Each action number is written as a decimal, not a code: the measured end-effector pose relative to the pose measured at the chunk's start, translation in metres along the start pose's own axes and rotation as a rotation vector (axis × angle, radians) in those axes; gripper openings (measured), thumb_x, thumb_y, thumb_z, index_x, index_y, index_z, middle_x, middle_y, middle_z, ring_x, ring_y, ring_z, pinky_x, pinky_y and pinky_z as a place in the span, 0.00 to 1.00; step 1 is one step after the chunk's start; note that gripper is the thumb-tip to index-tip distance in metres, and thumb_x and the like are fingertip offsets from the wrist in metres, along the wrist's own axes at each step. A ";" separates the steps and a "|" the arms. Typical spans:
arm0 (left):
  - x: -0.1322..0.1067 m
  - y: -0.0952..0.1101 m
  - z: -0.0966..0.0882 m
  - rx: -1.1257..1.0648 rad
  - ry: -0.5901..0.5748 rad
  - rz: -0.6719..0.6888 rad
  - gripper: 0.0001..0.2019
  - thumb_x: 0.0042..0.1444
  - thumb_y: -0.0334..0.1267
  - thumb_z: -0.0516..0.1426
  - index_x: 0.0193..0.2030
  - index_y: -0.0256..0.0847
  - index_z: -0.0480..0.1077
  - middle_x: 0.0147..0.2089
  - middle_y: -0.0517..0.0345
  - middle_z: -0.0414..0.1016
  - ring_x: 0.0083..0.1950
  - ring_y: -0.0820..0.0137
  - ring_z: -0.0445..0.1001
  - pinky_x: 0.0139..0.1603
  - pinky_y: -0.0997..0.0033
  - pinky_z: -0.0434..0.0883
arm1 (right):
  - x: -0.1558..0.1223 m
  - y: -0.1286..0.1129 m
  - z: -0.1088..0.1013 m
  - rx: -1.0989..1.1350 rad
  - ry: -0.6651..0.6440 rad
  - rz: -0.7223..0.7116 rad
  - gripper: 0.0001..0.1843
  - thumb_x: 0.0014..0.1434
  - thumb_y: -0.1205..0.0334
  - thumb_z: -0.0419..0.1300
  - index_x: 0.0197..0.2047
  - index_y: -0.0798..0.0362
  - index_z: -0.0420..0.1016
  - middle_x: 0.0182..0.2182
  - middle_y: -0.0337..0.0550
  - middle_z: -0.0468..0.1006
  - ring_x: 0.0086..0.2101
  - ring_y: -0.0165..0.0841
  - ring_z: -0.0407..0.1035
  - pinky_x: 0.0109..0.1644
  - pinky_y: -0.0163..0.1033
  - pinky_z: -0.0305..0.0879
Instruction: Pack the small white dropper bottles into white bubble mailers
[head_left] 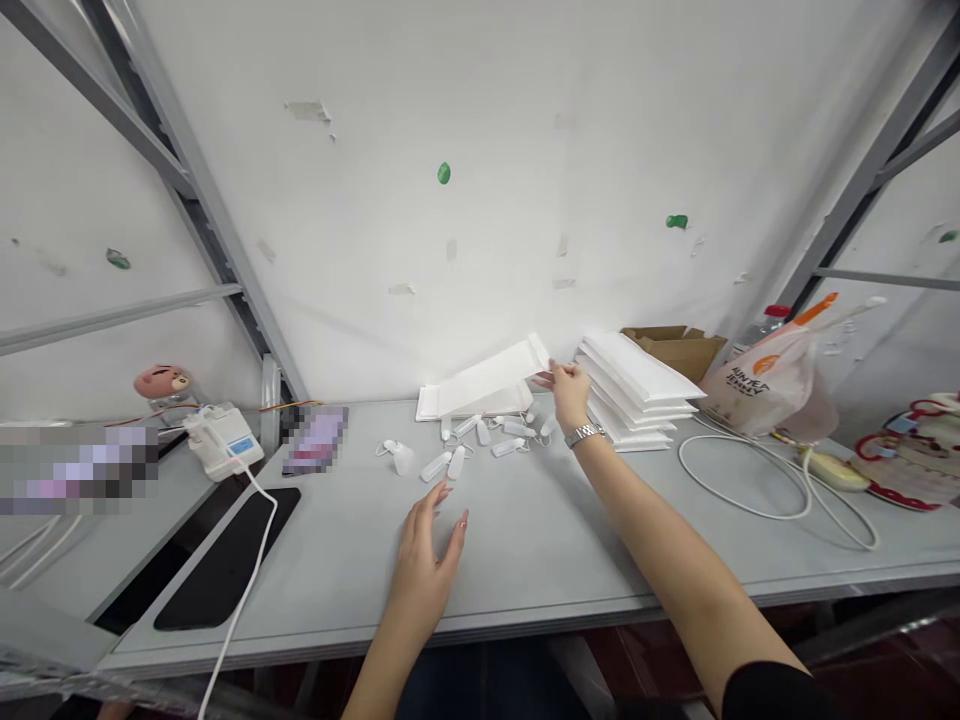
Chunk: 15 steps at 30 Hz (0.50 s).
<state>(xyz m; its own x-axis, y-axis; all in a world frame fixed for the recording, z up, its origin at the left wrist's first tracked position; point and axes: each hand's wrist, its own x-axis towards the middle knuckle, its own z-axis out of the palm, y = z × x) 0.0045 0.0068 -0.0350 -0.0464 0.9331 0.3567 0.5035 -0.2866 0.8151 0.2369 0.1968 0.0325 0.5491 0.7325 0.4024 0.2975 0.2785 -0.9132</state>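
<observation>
1. The right hand [570, 392] has its fingers [553, 372] closed in a pinch on one end of a flat white packet [487, 375], holding it tilted, its far end low beside another white packet [480, 403].
2. The left hand [424, 570] is open, fingers spread, over the grey counter [540, 560].
3. Small translucent plastic bottles [456, 462] lie scattered between the hands.
4. A stack of white packets [637, 395] sits just right of the right hand, with a cardboard box [675, 350] behind it.
5. Farther right lie a white cable [742, 500] and a printed plastic bag [765, 380].
</observation>
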 end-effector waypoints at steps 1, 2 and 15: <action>0.000 0.000 0.001 -0.008 0.014 -0.005 0.22 0.57 0.45 0.51 0.58 0.47 0.58 0.54 0.48 0.68 0.56 0.59 0.67 0.51 0.52 0.67 | -0.001 -0.009 -0.006 0.124 0.023 0.002 0.13 0.59 0.56 0.53 0.28 0.51 0.56 0.25 0.38 0.71 0.30 0.31 0.75 0.30 0.37 0.75; 0.001 0.000 0.002 -0.019 0.028 -0.012 0.23 0.57 0.46 0.51 0.59 0.47 0.57 0.54 0.48 0.68 0.55 0.59 0.67 0.51 0.52 0.68 | -0.003 -0.019 -0.013 0.285 0.050 0.000 0.14 0.57 0.54 0.56 0.27 0.52 0.57 0.25 0.37 0.70 0.30 0.32 0.75 0.31 0.38 0.76; -0.022 0.036 -0.022 0.305 0.485 0.479 0.49 0.39 0.52 0.65 0.64 0.51 0.41 0.62 0.45 0.53 0.66 0.47 0.51 0.60 0.40 0.55 | -0.128 -0.080 -0.117 0.521 -0.147 0.128 0.12 0.45 0.56 0.68 0.24 0.52 0.70 0.20 0.35 0.72 0.22 0.29 0.70 0.27 0.40 0.77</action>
<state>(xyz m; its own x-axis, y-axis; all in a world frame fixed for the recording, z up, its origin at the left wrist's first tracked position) 0.0046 -0.0289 -0.0038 -0.1015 0.5002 0.8600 0.7778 -0.4990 0.3821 0.2341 0.0077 0.0611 0.4295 0.8493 0.3069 -0.2107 0.4247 -0.8805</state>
